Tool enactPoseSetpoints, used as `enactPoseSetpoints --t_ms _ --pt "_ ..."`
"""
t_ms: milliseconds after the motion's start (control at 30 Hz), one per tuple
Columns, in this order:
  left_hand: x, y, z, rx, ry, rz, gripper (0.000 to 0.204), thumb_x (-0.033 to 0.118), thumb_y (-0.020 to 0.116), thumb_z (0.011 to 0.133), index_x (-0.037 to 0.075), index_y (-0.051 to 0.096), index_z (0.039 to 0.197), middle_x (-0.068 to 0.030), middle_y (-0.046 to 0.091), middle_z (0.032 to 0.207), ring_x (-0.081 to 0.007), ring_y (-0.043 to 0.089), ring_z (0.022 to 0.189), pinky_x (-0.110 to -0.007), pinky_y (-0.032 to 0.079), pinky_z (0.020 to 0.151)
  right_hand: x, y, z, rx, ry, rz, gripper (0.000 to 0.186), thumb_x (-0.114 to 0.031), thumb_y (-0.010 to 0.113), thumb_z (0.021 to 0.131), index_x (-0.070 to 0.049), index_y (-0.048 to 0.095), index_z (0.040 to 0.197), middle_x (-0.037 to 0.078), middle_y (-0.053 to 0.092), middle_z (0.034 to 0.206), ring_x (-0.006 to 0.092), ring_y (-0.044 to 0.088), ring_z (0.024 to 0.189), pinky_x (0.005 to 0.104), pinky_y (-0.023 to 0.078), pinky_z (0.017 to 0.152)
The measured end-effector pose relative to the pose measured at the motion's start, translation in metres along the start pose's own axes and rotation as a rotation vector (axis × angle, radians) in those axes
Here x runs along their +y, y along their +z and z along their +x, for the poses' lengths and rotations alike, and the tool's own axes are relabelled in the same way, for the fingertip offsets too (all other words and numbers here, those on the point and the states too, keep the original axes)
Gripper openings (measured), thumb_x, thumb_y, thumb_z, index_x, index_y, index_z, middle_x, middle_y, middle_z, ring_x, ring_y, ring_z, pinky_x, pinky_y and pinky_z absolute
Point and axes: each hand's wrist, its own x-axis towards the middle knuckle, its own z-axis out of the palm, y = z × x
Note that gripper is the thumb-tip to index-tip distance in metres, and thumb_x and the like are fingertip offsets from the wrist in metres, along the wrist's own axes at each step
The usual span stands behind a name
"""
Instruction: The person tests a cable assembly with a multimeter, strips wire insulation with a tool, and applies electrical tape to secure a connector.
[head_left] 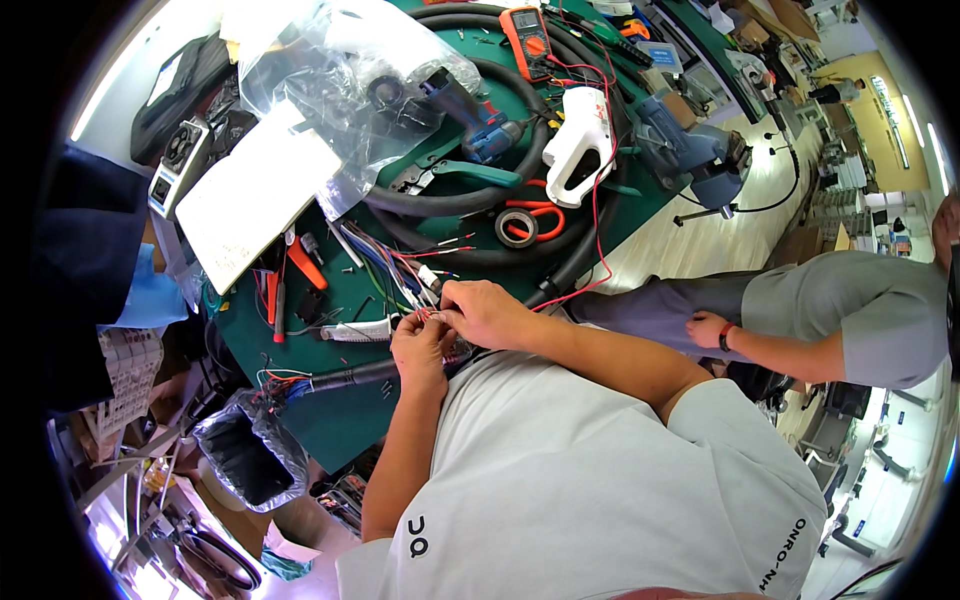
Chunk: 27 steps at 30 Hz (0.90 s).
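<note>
Fingertip wire work at a green bench (340, 425): left hand (418, 345) and right hand (483, 312) meet, both apparently pinching thin wires (384, 262), whose loose lengths fan toward eleven o'clock. The step appears to be preparing conductors; the next move calls for a steady pinch and separated strands, with coiled black cable (450, 206) crowding twelve o'clock and a tape roll (503, 229) at half past one.

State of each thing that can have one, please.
Left hand, fingers pinched on wires
Right hand, fingers pinched there too
Wires, loose ends fanned out
Cable, coiled
Plastic bag, crumpled
Tape, lying flat
Drill, set down
Multimeter, display unreadable
Paper, written on
</note>
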Motion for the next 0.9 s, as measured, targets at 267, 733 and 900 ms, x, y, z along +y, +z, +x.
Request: enactPoseSetpoints --t_ms 267,733,900 --pt "-0.01 -0.004 -0.001 0.027 0.109 0.143 0.026 0.014 0.065 0.092 -0.003 0.057 0.11 -0.0089 0.067 0.092 -0.0107 0.062 0.068 -0.021 0.05 0.056 0.014 0.004 0.007 -0.012 -0.203 -0.133 0.017 -0.023 0.06 0.089 -0.006 0.062 0.085 0.017 0.065 0.084 0.0384 0.062 0.084 0.0479 0.048 0.074" --pt "-0.024 0.004 -0.003 0.065 0.273 0.12 0.023 0.005 0.062 0.092 -0.004 0.055 0.111 -0.0078 0.066 0.092 -0.0086 0.062 0.075 -0.023 0.053 0.062 0.001 -0.013 0.004 -0.097 -0.303 -0.303 0.015 -0.005 0.065 0.083 -0.009 0.066 0.097 0.005 0.066 0.089 0.0268 0.057 0.085 0.0384 0.047 0.078" --pt "-0.028 0.003 -0.001 0.096 0.313 0.161 0.023 0.007 0.063 0.092 -0.004 0.055 0.11 -0.0067 0.066 0.087 -0.0072 0.06 0.071 -0.022 0.052 0.061 0.005 -0.016 0.012 -0.121 -0.407 -0.386 0.017 -0.004 0.068 0.078 -0.01 0.068 0.094 0.004 0.066 0.087 0.0251 0.057 0.086 0.037 0.046 0.08"
